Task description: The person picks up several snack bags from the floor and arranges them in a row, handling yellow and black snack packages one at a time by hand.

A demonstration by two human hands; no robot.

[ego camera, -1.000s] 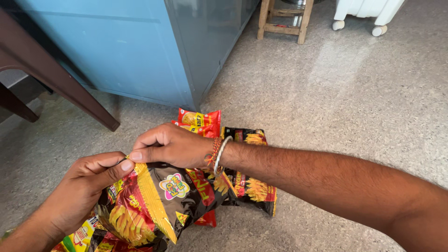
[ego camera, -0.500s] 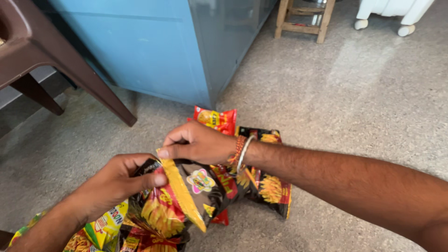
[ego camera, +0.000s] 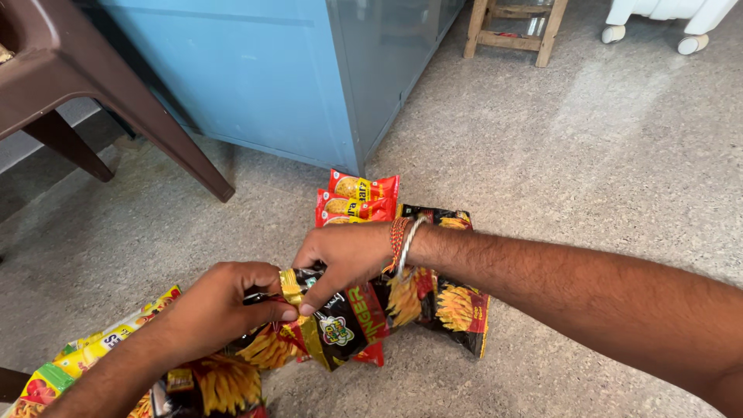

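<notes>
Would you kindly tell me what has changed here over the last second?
Both hands, left hand and right hand, keep their grip on the black snack packet strip, whose yellow seam edge has folded down between them. The red packets on the floor stayed put.

Open floor (ego camera: 619,155) lies to the right of the snack packets (ego camera: 433,302) and beyond them toward the wooden stool (ego camera: 515,31). The blue cabinet (ego camera: 255,85) blocks the way straight ahead, the brown chair leg (ego camera: 166,139) slants across the left, and more packets (ego camera: 101,348) crowd the near-left floor
</notes>
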